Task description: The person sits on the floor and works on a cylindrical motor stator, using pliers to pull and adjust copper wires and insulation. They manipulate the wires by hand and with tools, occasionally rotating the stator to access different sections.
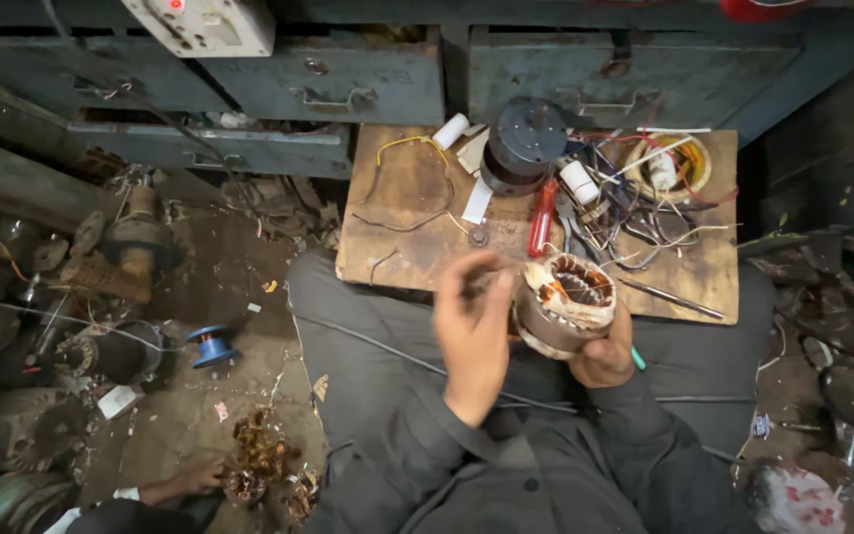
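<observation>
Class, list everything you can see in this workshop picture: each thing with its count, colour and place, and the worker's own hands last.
motor stator: one, copper windings in a pale core, held over the lap
wooden board: one, brown, in front of the knees
screwdriver: one, red handle, on the board
round motor housing: one, black, at the board's far edge
wire coil: one, yellow ring, board's far right
loose wires: several, mixed colours, on the board
wire spool: one, blue, on the floor at left
metal drawers: several, grey-green, behind the board
another person's hand: one, bottom left, by copper scrap
left hand: touching the stator's side
right hand: cradling the stator from below
</observation>
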